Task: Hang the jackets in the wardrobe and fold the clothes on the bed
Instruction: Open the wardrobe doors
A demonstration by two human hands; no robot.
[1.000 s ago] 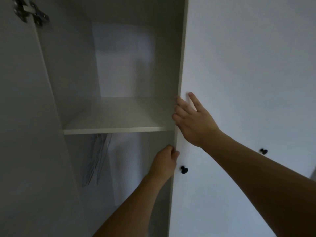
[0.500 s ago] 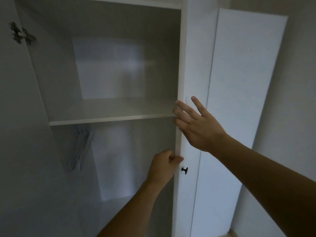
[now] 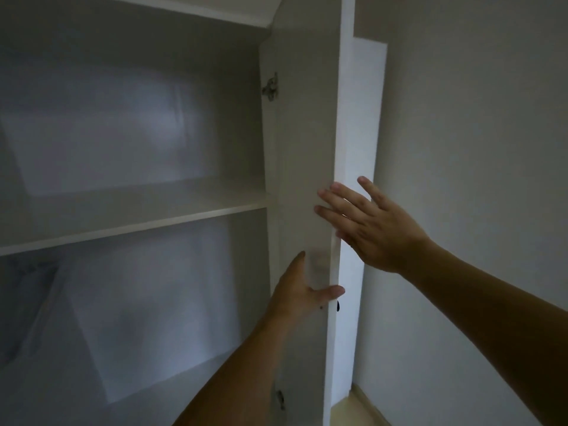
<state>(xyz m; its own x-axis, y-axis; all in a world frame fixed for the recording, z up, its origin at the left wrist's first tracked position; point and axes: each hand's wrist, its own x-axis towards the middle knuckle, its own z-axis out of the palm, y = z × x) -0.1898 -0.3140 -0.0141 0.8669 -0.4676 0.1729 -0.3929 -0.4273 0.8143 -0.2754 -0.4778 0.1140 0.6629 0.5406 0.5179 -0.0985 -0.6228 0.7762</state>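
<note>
- The left hand (image 3: 302, 290) holds the edge of the wardrobe door (image 3: 302, 179), with the thumb hooked round the front.
- The right hand (image 3: 373, 222) is flat, its fingers spread wide on the door edge, holding nothing.
- The wardrobe (image 3: 132, 142) stands open, with a bare shelf (image 3: 135, 224) inside.
- No jackets or bed show here.
- This looks like the opening step. Next, I think, comes fetching a jacket.

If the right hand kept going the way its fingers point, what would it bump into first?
Probably the wardrobe door: the right hand has straight fingers pointing up and left at its front edge. Whether they already touch is unclear.
</note>
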